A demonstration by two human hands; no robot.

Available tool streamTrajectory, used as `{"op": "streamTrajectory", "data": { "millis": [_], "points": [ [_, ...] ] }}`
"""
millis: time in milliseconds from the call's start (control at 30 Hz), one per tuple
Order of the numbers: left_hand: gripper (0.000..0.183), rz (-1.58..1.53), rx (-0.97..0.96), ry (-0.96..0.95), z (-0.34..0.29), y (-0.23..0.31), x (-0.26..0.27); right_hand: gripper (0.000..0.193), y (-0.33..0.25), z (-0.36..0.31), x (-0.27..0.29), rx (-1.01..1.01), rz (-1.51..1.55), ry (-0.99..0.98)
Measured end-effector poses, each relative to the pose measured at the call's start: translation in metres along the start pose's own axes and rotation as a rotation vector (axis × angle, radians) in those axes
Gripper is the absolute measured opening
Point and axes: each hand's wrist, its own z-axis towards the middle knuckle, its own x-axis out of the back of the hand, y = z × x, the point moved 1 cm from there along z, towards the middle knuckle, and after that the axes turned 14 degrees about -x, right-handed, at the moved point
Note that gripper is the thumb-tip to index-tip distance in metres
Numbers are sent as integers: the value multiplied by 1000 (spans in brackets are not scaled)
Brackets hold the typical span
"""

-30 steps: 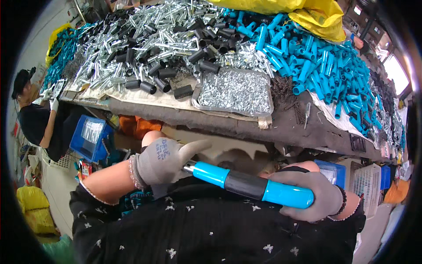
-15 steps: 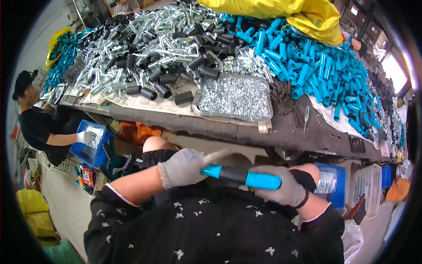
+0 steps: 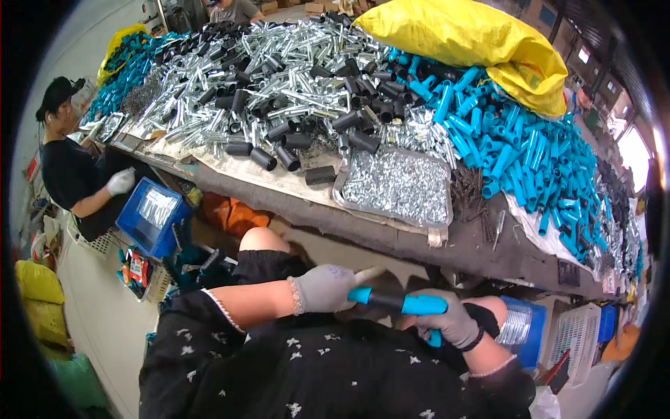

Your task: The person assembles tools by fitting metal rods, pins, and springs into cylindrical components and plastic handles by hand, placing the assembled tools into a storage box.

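Note:
Low in front of my body, both gloved hands are on a blue-and-black plastic tube (image 3: 386,301), blue at both ends and black in the middle. My left hand (image 3: 326,288) is closed at its left end, with a finger pointing ahead past it. My right hand (image 3: 455,321) is wrapped around the larger blue right end. A short blue piece (image 3: 434,338) shows beneath the right hand; whether it belongs to the same tube I cannot tell. The grey-white gloves hide parts of both grips.
The table ahead carries a clear tray (image 3: 396,187) of small metal parts, black sleeves (image 3: 289,142), metal rods and a heap of blue tubes (image 3: 513,157). Blue bins (image 3: 525,327) stand right and left below. At far left sits a co-worker (image 3: 73,157); a yellow sack (image 3: 467,42) lies behind.
The view has shifted, so the table sits lower in it. My hands still hold the tube, and the short blue piece under my right hand shows more. The co-worker's hand has left the blue bin.

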Motion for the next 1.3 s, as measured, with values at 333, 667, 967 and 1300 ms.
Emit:
{"op": "streamTrajectory", "data": {
  "millis": [333,667,967,1300],
  "points": [
    [70,160,168,88,49,-104,-44,33,-2,35,56,-106,-234,392],
    [62,-103,317,164,37,-147,-68,28,52,120,66,-342,-340,389],
    [59,-129,266,154,39,-146,-63,27,44,152,64,-472,-385,402],
    [57,-76,234,211,40,-155,-73,32,31,176,52,-101,-802,254]
  ]
}}
